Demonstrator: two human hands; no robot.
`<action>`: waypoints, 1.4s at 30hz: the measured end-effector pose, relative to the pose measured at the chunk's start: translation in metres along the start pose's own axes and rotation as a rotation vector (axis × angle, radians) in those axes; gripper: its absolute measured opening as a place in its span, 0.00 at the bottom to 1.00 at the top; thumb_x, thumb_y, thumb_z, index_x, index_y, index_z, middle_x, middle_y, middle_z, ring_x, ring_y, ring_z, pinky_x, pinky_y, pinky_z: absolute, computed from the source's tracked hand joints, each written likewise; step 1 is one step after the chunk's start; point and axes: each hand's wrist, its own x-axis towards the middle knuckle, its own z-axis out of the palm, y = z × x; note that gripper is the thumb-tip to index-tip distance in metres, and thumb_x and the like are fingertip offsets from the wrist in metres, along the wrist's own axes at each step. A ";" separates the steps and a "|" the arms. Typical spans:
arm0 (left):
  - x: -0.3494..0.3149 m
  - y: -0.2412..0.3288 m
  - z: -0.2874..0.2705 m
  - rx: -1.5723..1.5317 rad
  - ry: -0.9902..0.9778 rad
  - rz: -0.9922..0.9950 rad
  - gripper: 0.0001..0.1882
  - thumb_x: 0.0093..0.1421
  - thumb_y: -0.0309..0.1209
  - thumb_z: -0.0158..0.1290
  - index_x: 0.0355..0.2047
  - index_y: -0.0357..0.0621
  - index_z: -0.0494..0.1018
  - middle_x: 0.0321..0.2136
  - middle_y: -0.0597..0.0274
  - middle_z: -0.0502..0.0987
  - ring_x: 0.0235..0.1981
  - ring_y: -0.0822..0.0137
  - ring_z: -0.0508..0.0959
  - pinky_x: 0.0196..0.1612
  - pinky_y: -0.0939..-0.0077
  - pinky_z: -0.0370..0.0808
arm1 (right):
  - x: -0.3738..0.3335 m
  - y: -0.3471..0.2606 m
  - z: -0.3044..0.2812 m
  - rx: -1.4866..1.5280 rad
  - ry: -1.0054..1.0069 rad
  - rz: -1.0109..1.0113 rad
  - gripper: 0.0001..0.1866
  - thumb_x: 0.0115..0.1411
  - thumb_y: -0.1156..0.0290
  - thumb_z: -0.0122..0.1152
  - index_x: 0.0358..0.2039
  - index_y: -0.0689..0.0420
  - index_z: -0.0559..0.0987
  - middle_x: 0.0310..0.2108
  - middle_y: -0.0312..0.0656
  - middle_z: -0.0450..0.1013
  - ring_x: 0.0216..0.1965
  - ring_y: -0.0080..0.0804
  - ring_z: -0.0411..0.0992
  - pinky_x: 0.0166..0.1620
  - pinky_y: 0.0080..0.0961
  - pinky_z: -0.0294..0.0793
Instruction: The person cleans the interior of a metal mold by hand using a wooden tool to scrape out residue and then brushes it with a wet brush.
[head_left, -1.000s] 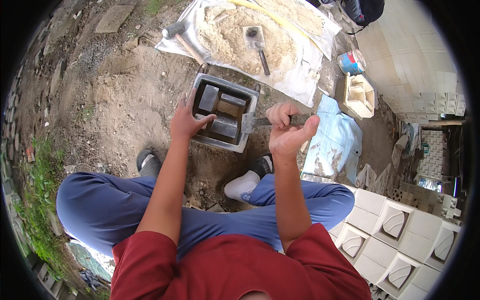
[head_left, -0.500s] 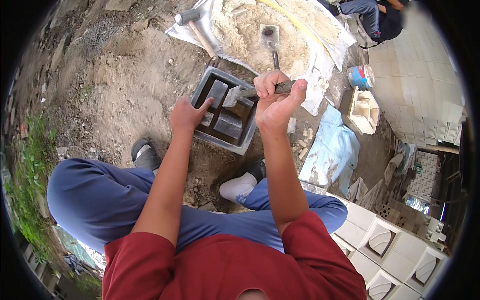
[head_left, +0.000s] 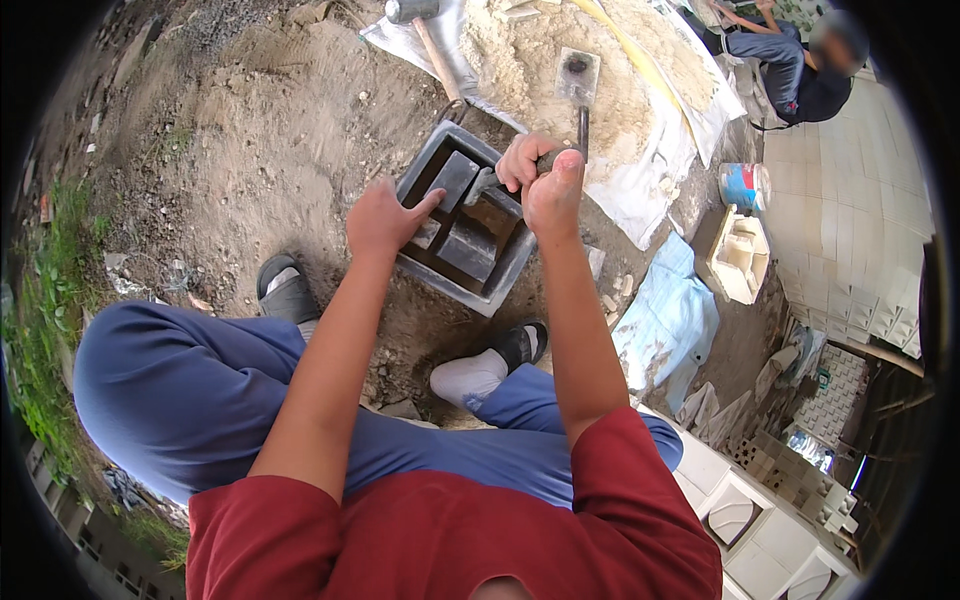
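Note:
A grey rectangular metal mould [head_left: 478, 302] with dark inner blocks [head_left: 470, 249] sits on the dirt between my feet. My left hand [head_left: 383, 220] grips its left wall, the thumb stretched inward over the inner blocks and the fingers partly hidden along the outside. Above the mould's right side, my right hand [head_left: 545, 190] is closed around the dark handle of a hand tool. The tool's flat grey head [head_left: 483, 186], like a small trowel's, points into the mould; the hand hides most of the handle.
Beyond the mould, a mallet [head_left: 432, 50] and a flat trowel [head_left: 578, 78] lie by sandy powder [head_left: 520, 70] on a white sheet. To the right are a bucket [head_left: 745, 187], a cream hollow block [head_left: 740, 255] and blue cloth [head_left: 660, 305]. Another person [head_left: 790, 70] sits at the far right.
The view has shifted, so the scene sits further right. My right hand has tilted the tool, bringing its handle end toward me. The left hand stays on the mould.

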 end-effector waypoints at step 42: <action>-0.001 0.007 0.001 0.020 -0.002 -0.009 0.45 0.48 0.76 0.55 0.33 0.38 0.78 0.33 0.45 0.82 0.36 0.46 0.83 0.40 0.53 0.79 | -0.014 0.014 0.049 -0.169 0.470 0.097 0.26 0.75 0.63 0.51 0.17 0.50 0.59 0.13 0.26 0.55 0.14 0.15 0.48 0.19 0.23 0.47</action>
